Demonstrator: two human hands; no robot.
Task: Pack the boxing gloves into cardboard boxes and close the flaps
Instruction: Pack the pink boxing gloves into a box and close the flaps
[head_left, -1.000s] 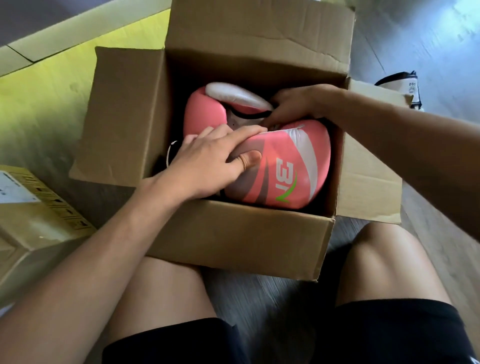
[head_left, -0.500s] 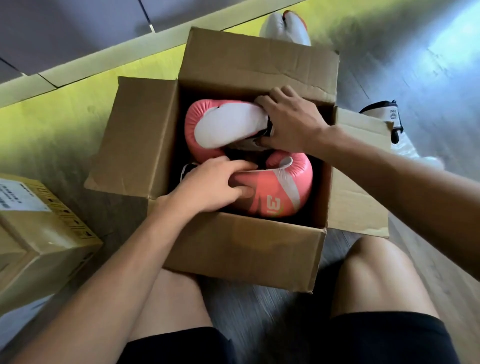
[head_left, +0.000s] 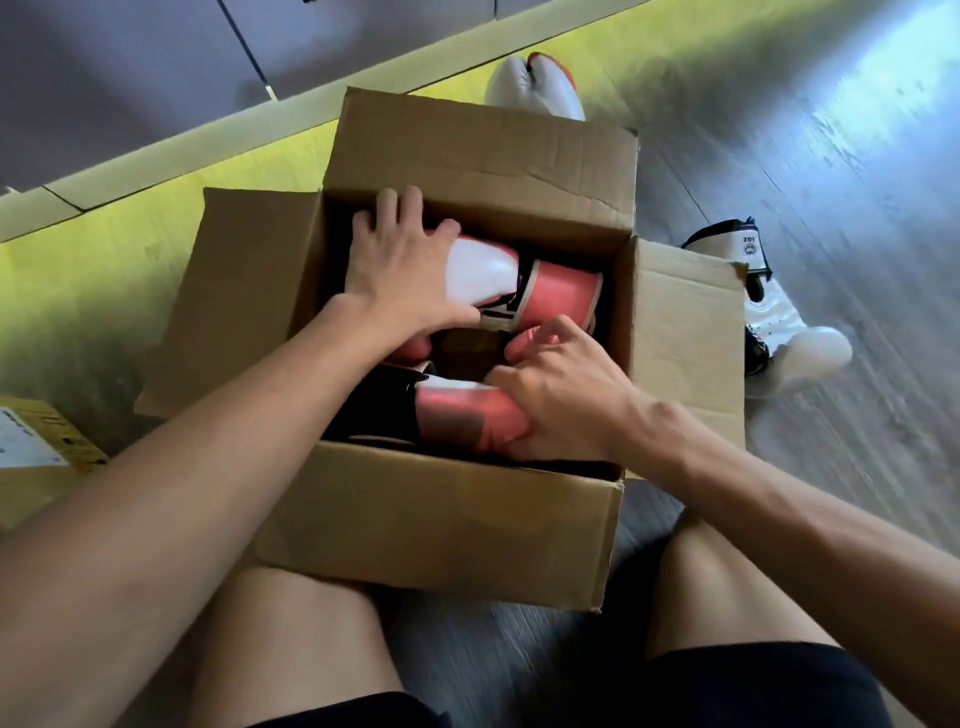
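Two pink-and-white boxing gloves are inside the open cardboard box (head_left: 426, 519), which sits on the floor in front of the person's knees. All four flaps are open.

Head view:
- The far glove (head_left: 488, 270) lies on its side against the box's back wall, with its white panel up and its pink cuff toward the box's right wall.
- The left hand (head_left: 400, 270) lies palm down on the far glove. Its fingers are spread and fairly straight, reaching to the back wall. It presses on the glove without clenching it.
- The near glove (head_left: 457, 421) lies along the box's front wall, with its dark cuff toward the box's left side.
- The right hand (head_left: 561, 395) is in the box's right half, with its fingers curled round the near glove's pink padding, grasping it.
- The two gloves are just beside each other, with a dark gap between them in the middle of the box.

Outside the box:
- A white glove (head_left: 540, 88) sticks up behind the back flap.
- A white-and-black glove (head_left: 769, 312) lies on the floor just past the right flap.
- A second carton (head_left: 36, 452) with a label sits to the box's left, partly cut off by the frame.
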